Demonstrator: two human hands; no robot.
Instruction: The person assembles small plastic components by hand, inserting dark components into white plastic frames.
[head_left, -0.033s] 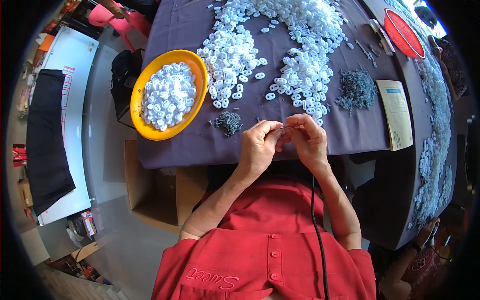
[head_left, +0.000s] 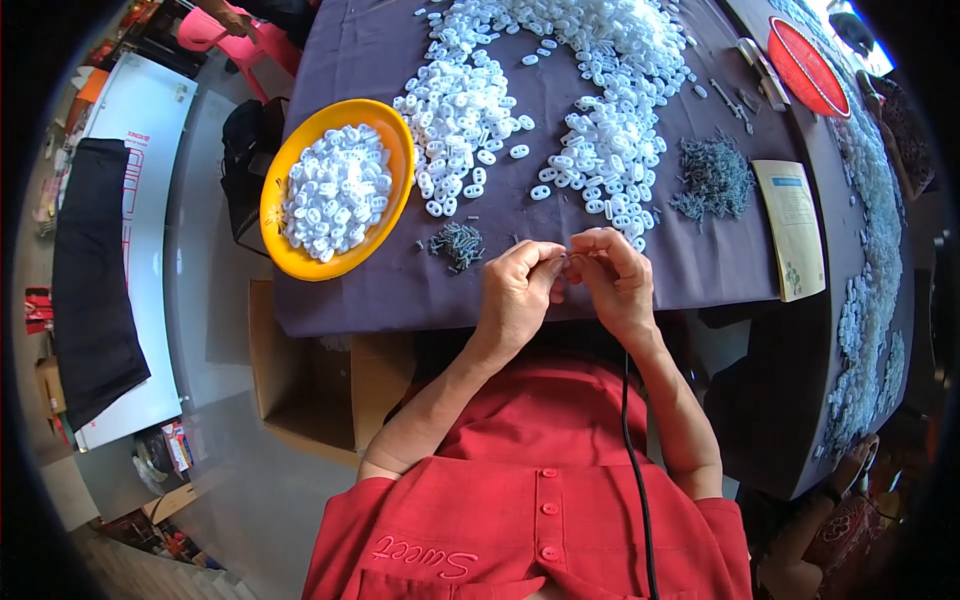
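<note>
My left hand [head_left: 522, 288] and my right hand [head_left: 617, 282] meet fingertip to fingertip above the near edge of the purple-grey cloth [head_left: 390, 309]. Both are closed in a pinch. Whatever sits between the fingers is too small and covered to make out. Just left of my left hand lies a small heap of short grey pins [head_left: 458, 245]. Beyond my hands spreads a pile of small white oval plastic pieces with two holes [head_left: 605, 150], and another such pile [head_left: 455, 130] lies farther left.
An orange bowl [head_left: 398, 215] of white pieces stands at left. To the right lie a larger heap of grey pins [head_left: 715, 178], a tan booklet [head_left: 790, 232] and a red mesh basket [head_left: 808, 68]. An open cardboard box [head_left: 305, 395] sits below the table. A black cable [head_left: 632, 450] hangs by my right arm.
</note>
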